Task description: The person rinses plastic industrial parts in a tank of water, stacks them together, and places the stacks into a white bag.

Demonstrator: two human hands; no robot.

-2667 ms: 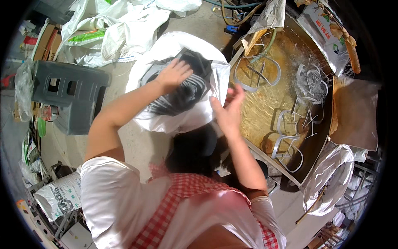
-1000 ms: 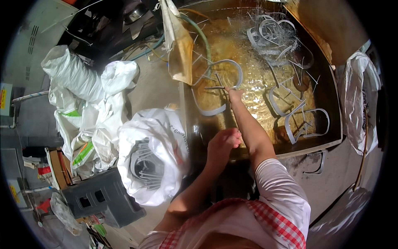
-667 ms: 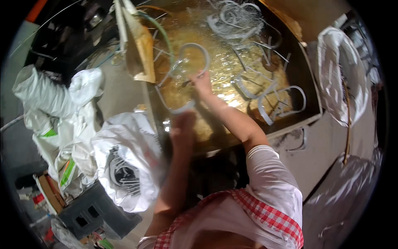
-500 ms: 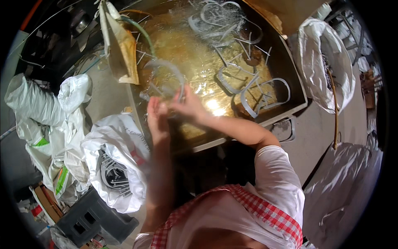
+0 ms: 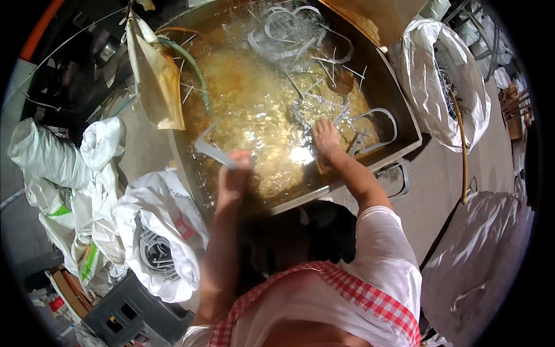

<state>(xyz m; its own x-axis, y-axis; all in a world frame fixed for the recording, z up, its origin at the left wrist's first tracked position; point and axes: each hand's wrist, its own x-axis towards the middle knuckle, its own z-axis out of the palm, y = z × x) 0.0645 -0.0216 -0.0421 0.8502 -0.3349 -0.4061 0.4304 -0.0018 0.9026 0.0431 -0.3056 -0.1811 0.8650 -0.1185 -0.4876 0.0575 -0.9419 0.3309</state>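
A wide, dark-walled tank [image 5: 399, 152] of yellowish, rippling water stands in front of me. At its near left side, my left hand [image 5: 236, 169] is closed around one end of a curved grey plastic strip [image 5: 211, 150], held up above the water. My right hand [image 5: 327, 139] reaches down to the water on the right, fingers stretched out and holding nothing I can see. Just past its fingertips, splashing water partly hides thin grey pieces. Beside it lies a looped grey strip [image 5: 394, 122] with thin spokes. More curved strips [image 5: 289, 32] sit in foaming water at the far side.
A green hose [image 5: 193, 65] runs into the tank beside a stained hanging sheet [image 5: 156, 75]. On the left, an open white sack [image 5: 130, 217] holds grey curved pieces, near a dark plastic stool [image 5: 124, 312]. Another white sack [image 5: 413, 75] and a stick [image 5: 464, 156] stand right.
My hands were together over the left of the tank with a curved strip. Now they are apart: the left keeps a strip, and the right has moved right to the water.
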